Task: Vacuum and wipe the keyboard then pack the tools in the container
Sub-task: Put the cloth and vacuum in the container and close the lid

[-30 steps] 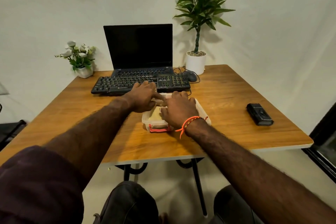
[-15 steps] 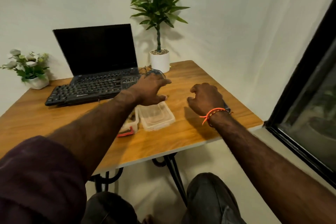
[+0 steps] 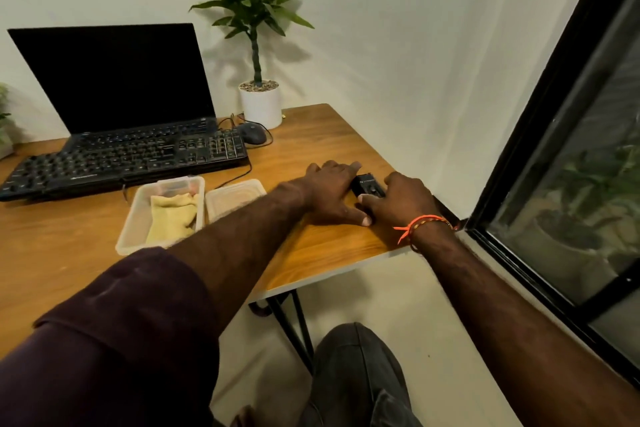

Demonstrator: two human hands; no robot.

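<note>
Two bare hands met around a small black handheld vacuum (image 3: 367, 185) near the right edge of a wooden table (image 3: 311, 246). The left hand (image 3: 330, 192) lay on the vacuum's left side, fingers stretched forward along it and the thumb reaching across its near end. The right hand (image 3: 403, 199), with an orange string bracelet (image 3: 420, 222) at the wrist, curled over the vacuum's right side, its thumb pressed on the top near the near end; together the two hands gripped the vacuum, which still rested on the table. To the left of the grip, well apart from it, lay a clear plastic lid (image 3: 233, 198), flat on the table. Just beyond the lid, touching or nearly touching it, stood an open clear plastic container (image 3: 138, 218) with a folded yellow cloth (image 3: 173, 217) inside. Farther left and away from the person, behind the container, lay a black keyboard (image 3: 131, 163), set in front of an open laptop (image 3: 114, 80) with a dark screen. A dark mouse (image 3: 252, 133) sat behind and to the left of the grip, beside the keyboard's right end. Behind the mouse stood a green plant in a white pot (image 3: 260, 107). To the right of the grip, past the table edge, ran a black-framed window (image 3: 554, 121).
</note>
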